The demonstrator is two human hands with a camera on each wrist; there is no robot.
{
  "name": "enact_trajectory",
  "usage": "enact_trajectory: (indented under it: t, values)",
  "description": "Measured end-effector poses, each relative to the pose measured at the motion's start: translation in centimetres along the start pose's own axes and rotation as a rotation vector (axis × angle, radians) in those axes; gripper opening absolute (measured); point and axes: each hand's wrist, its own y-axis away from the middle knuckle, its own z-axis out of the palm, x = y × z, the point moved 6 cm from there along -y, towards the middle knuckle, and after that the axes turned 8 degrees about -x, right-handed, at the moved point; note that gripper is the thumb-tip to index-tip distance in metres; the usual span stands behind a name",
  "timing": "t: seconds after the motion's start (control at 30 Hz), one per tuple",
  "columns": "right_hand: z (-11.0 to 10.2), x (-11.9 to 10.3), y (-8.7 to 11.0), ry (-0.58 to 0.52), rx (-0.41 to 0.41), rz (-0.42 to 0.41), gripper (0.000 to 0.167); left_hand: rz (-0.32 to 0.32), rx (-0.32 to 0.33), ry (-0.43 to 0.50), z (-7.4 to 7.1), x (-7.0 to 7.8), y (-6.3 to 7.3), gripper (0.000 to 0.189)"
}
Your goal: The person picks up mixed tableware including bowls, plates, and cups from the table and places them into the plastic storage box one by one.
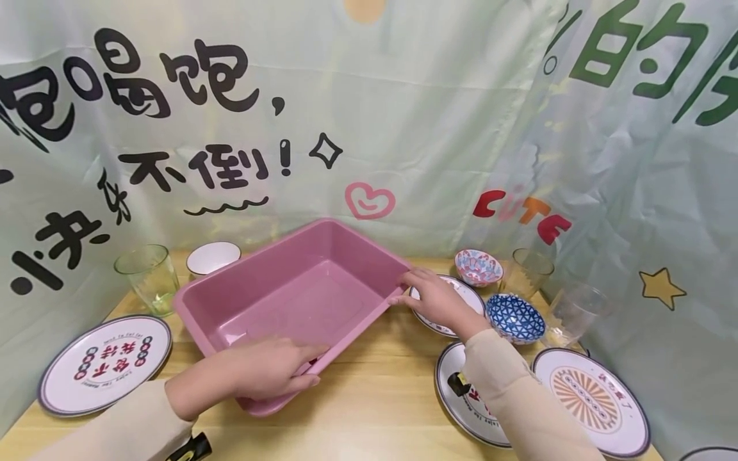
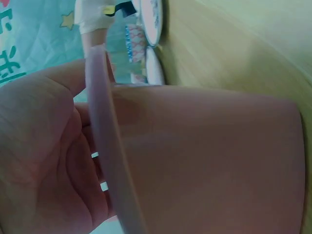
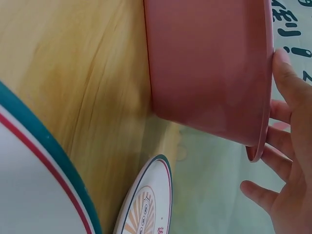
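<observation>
A pink rectangular plastic basin (image 1: 311,301) stands at an angle on the wooden table, and nothing shows inside it. My left hand (image 1: 265,368) grips its near long rim toward the left, the fingers reaching over the edge. In the left wrist view the rim (image 2: 105,126) passes between thumb and fingers. At the right corner, my right hand (image 1: 441,301) holds the rim between thumb and fingers. Seen from the right wrist, one finger of that hand (image 3: 292,141) sticks out free of the basin (image 3: 209,63). The basin's base meets the tabletop there.
Left of the basin are a patterned plate (image 1: 106,365), a greenish glass (image 1: 147,278) and a white bowl (image 1: 213,257). On the right stand a red-blue bowl (image 1: 478,267), a blue bowl (image 1: 515,318), clear glasses (image 1: 576,314) and several plates (image 1: 594,400). Printed curtains (image 1: 438,128) surround the table.
</observation>
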Motion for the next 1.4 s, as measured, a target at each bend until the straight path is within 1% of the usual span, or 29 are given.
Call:
enact_trajectory:
  t: [0.1,0.27,0.3,0.4,0.53,0.63,0.8,0.9,1.07,1.17,1.4]
  values:
    - [0.0,-0.1,0.3,0.010,0.022,0.005,0.051,0.018,0.026,0.017,-0.1,-0.1,0.4,0.052]
    - [0.3,-0.2,0.9,0.014,0.050,0.023,0.056,0.002,0.041,0.048,0.1,-0.7,1.0,0.050]
    - [0.3,-0.3,1.1,0.014,0.055,0.027,0.055,0.000,0.043,0.047,0.2,-0.9,1.1,0.049]
    - [0.3,-0.4,1.4,0.008,0.074,0.040,0.052,0.032,0.071,0.057,0.3,-1.3,1.4,0.045]
    - [0.4,-0.5,1.6,0.004,0.091,0.057,0.048,0.067,0.101,0.108,0.4,-1.7,1.6,0.041]
    - [0.6,-0.6,1.7,0.008,0.093,0.081,0.046,0.066,0.108,0.136,0.3,-1.9,1.7,0.040]
    - [0.6,-0.7,2.1,-0.012,0.127,0.104,0.044,0.064,0.138,0.119,0.2,-2.3,1.8,0.037]
    - [0.8,-0.8,2.5,-0.043,0.155,0.112,0.042,0.052,0.138,0.127,0.1,-2.5,1.9,0.036]
    - [1.1,-1.0,3.0,-0.083,0.195,0.119,0.035,0.022,0.115,0.161,0.1,-2.9,2.0,0.037]
    - [1.1,-1.1,3.1,-0.092,0.218,0.116,0.035,0.010,0.100,0.168,0.0,-3.2,2.0,0.038]
    - [1.3,-1.1,3.7,-0.105,0.256,0.124,0.038,0.031,0.085,0.160,-0.5,-3.4,1.6,0.033]
